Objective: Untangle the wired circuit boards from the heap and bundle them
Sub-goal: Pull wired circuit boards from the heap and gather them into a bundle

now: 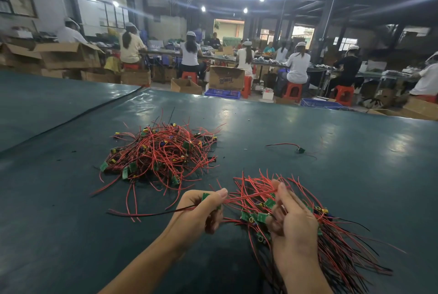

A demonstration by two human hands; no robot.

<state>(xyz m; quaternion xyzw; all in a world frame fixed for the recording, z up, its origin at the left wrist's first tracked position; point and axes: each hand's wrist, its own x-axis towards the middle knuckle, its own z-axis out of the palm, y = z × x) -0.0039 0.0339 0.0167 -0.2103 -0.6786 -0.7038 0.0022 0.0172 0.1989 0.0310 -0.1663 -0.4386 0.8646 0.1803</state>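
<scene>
Right now your left hand is curled round a single green circuit board, thumb pressed on its top edge. Its red wires stretch taut to the right and slightly up, ending at the fingertips of your right hand, which pinch them. A black lead and a red lead trail the other way, lying left along the table, so the whole piece runs left to right in front of you.

Your right hand also grips the bundle. Its green boards cluster just beside your palm, on its left. The long wire tails fan away toward the lower right, and shorter red ends stick up behind your fingers.

The heap sits on the table beyond your left hand, apart from it (a loose mound of red wire with green boards and yellow parts poking out all round, pointing no single way).

One stray board lies alone to the right of the heap, its red wire reaching left.

Across the room, other workers sit on red stools among cardboard boxes.
</scene>
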